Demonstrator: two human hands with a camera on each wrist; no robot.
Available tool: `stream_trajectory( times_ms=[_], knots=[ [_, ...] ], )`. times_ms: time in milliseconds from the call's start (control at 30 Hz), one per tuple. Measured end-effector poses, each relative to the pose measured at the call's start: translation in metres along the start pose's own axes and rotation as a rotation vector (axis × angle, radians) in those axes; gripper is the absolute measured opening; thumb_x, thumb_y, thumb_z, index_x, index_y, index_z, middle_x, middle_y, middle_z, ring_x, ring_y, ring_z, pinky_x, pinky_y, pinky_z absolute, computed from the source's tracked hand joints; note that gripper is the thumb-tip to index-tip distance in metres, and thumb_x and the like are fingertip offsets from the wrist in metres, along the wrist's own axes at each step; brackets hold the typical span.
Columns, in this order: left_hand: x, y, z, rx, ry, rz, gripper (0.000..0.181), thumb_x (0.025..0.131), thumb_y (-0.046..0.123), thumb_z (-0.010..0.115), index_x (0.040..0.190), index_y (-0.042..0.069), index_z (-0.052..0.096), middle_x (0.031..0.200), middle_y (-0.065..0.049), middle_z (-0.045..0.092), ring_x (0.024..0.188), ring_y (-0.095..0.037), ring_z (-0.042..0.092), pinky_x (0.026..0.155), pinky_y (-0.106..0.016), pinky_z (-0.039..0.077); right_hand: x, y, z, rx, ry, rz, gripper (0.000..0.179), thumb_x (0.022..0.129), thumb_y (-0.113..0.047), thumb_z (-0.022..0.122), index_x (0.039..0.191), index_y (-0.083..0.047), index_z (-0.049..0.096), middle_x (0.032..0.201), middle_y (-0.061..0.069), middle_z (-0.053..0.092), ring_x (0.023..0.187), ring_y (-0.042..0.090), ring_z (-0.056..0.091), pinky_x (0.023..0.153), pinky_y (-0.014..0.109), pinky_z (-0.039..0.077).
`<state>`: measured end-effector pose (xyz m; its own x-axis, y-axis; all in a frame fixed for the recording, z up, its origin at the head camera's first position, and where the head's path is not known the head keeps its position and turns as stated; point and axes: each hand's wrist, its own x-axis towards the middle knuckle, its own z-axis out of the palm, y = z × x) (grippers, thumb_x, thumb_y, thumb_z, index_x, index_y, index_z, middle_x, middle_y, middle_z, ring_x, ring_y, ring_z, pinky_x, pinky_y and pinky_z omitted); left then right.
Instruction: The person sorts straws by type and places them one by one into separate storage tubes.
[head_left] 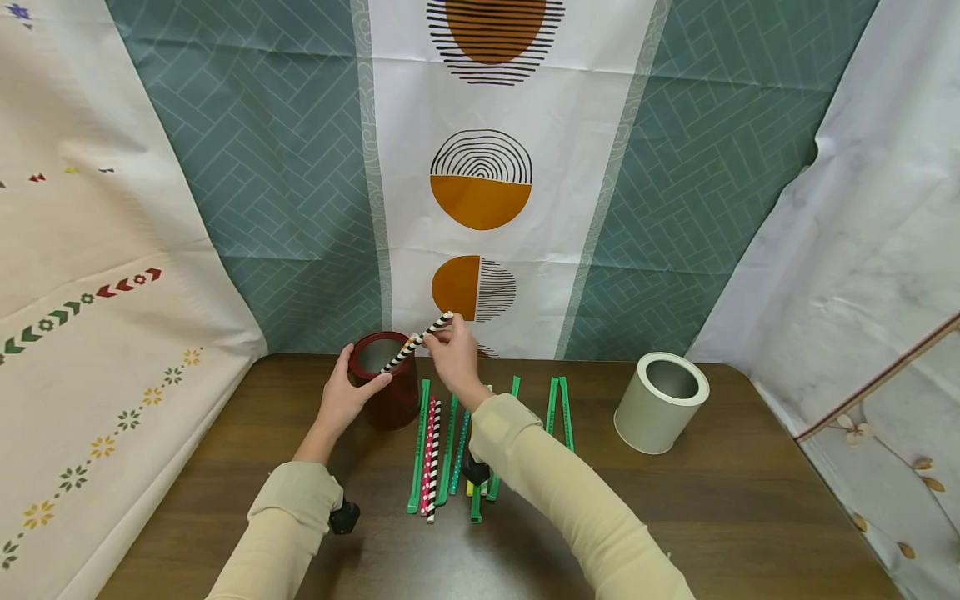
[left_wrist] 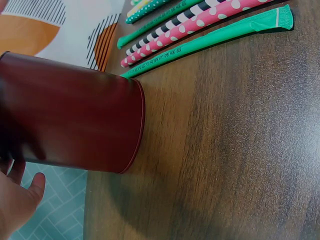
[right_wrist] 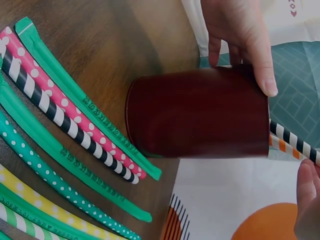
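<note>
My left hand [head_left: 347,398] grips a dark red can [head_left: 396,398] near its rim, with the thumb on the near side and the fingers round the far left. The can stands upright at the back of the table. Between the fingertips of my right hand [head_left: 454,357], just right of the can, is a black-and-white striped straw [head_left: 442,321]. It slants with its lower end in the can's mouth. Beside it an orange-and-white striped straw [right_wrist: 283,146] also shows at the opening. How deep both reach is hidden.
Several straws lie right of the can: green paper-wrapped straws [head_left: 417,454], a pink dotted straw [head_left: 427,458], another black-and-white straw [head_left: 434,467], a teal dotted straw [right_wrist: 50,177] and a yellow dotted straw [right_wrist: 47,200]. An off-white can [head_left: 645,412] stands upright at right. Cloth hangs behind.
</note>
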<state>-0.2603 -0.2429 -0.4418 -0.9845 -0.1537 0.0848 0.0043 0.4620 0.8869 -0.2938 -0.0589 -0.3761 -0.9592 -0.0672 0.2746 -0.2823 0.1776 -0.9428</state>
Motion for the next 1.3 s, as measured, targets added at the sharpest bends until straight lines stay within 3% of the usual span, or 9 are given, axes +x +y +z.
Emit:
stream_trajectory(
  times_ms=[100, 300, 600, 867, 1033, 1300],
  knots=[
    [0.0, 0.0, 0.0, -0.003, 0.002, 0.003, 0.095, 0.075, 0.044, 0.065, 0.143, 0.013, 0.007, 0.144, -0.014, 0.023, 0.13, -0.03, 0.026, 0.102, -0.051, 0.028, -0.001, 0.002, 0.002, -0.01, -0.011, -0.004, 0.017, 0.082, -0.006, 0.058, 0.095, 0.0, 0.048, 0.084, 0.017, 0.068, 0.073, 0.034, 0.063, 0.054, 0.018, 0.043],
    [0.0, 0.0, 0.001, 0.003, 0.007, -0.002, 0.096, 0.075, 0.045, 0.065, 0.143, 0.014, 0.006, 0.144, -0.014, 0.023, 0.13, -0.03, 0.027, 0.101, -0.05, 0.029, -0.003, 0.01, 0.005, -0.024, -0.044, 0.013, 0.015, 0.083, -0.009, 0.058, 0.094, -0.005, 0.049, 0.084, 0.015, 0.069, 0.063, 0.02, 0.063, 0.056, 0.02, 0.049],
    [-0.001, 0.0, 0.002, 0.005, 0.008, -0.007, 0.095, 0.075, 0.044, 0.065, 0.143, 0.012, 0.007, 0.144, -0.014, 0.022, 0.13, -0.03, 0.026, 0.103, -0.05, 0.028, -0.01, 0.02, 0.005, 0.007, -0.112, 0.072, 0.016, 0.084, -0.01, 0.057, 0.096, -0.004, 0.049, 0.086, 0.016, 0.068, 0.07, 0.025, 0.065, 0.06, 0.024, 0.052],
    [-0.001, 0.002, 0.001, 0.03, 0.016, -0.013, 0.094, 0.075, 0.044, 0.065, 0.143, 0.013, 0.007, 0.145, -0.014, 0.021, 0.131, -0.031, 0.024, 0.103, -0.051, 0.026, -0.008, 0.032, -0.009, -0.027, -0.128, 0.075, 0.018, 0.084, -0.011, 0.059, 0.099, -0.004, 0.051, 0.087, 0.018, 0.067, 0.063, 0.018, 0.062, 0.058, 0.021, 0.05],
    [-0.001, 0.002, 0.0, 0.034, 0.017, -0.012, 0.094, 0.075, 0.044, 0.065, 0.143, 0.013, 0.007, 0.145, -0.014, 0.021, 0.132, -0.031, 0.023, 0.103, -0.052, 0.026, -0.007, 0.042, -0.021, -0.003, -0.116, 0.065, 0.019, 0.084, -0.01, 0.058, 0.1, -0.002, 0.051, 0.085, 0.018, 0.066, 0.059, 0.012, 0.057, 0.06, 0.027, 0.051],
    [-0.001, 0.001, 0.0, 0.028, 0.011, -0.016, 0.095, 0.075, 0.045, 0.065, 0.143, 0.014, 0.007, 0.146, -0.013, 0.02, 0.132, -0.031, 0.022, 0.103, -0.052, 0.025, -0.007, 0.061, -0.038, 0.041, -0.086, 0.137, 0.024, 0.085, -0.014, 0.058, 0.104, -0.003, 0.05, 0.087, 0.012, 0.062, 0.066, 0.017, 0.058, 0.061, 0.032, 0.051]
  ],
)
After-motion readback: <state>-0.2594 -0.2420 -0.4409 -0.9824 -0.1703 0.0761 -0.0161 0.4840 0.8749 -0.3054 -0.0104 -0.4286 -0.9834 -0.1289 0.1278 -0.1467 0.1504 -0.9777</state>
